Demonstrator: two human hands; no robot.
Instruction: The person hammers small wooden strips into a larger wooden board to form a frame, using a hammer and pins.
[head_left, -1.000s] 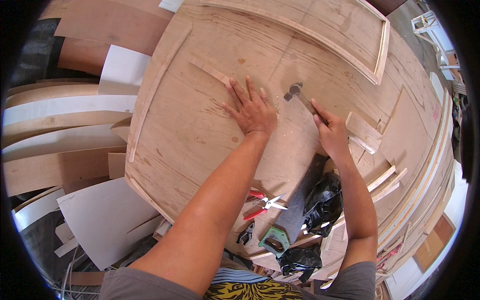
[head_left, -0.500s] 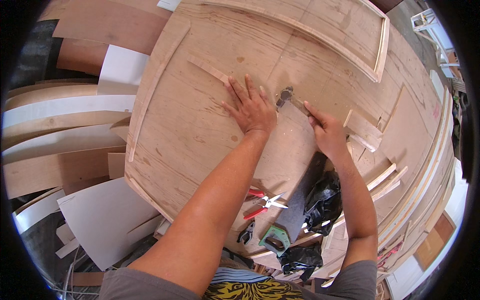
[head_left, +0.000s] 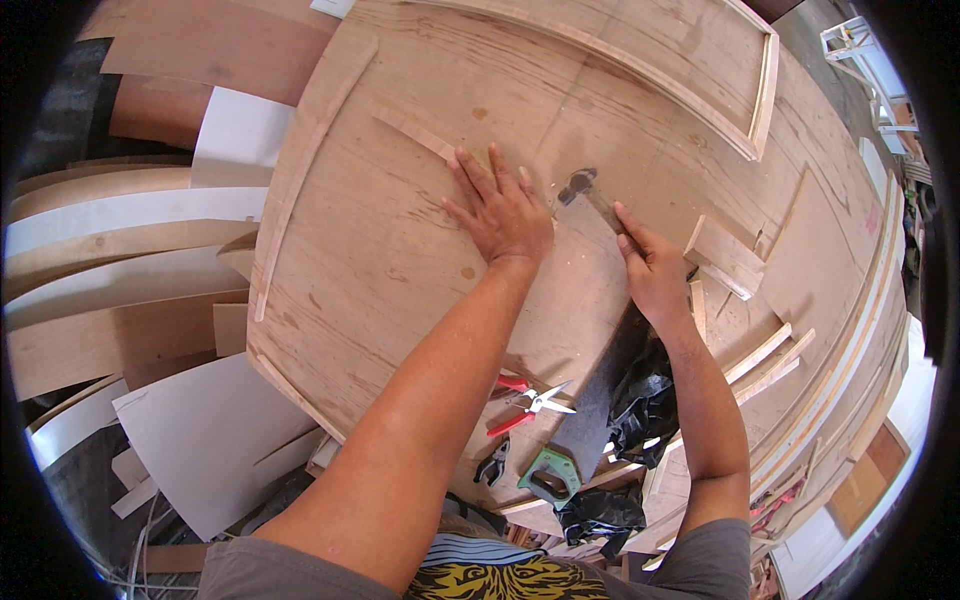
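Observation:
Fingers spread, my left hand [head_left: 500, 215] lies flat over the near end of a thin wooden strip [head_left: 400, 130] on the plywood panel [head_left: 350, 230]. To its right, my right hand [head_left: 655, 270] is wrapped round the handle of a hammer [head_left: 578, 186], whose head is just right of my left fingertips, low over the panel. Red-handled snips [head_left: 512, 425], dark pliers [head_left: 492, 462], a green-handled saw [head_left: 548, 475] and crumpled black plastic [head_left: 640, 410] lie nearer my body, between my arms.
A wooden frame [head_left: 760, 90] sits on the panel's far side. Short battens [head_left: 760, 355] and offcuts [head_left: 725, 255] lie right of my right arm. Stacked curved boards [head_left: 120, 320] and white sheets [head_left: 200, 440] fill the left side. A white frame stand [head_left: 865, 75] is at the top right.
The hammer has moved down and left toward my left fingers, then lifted slightly over the last half second. My left hand has stayed almost in place.

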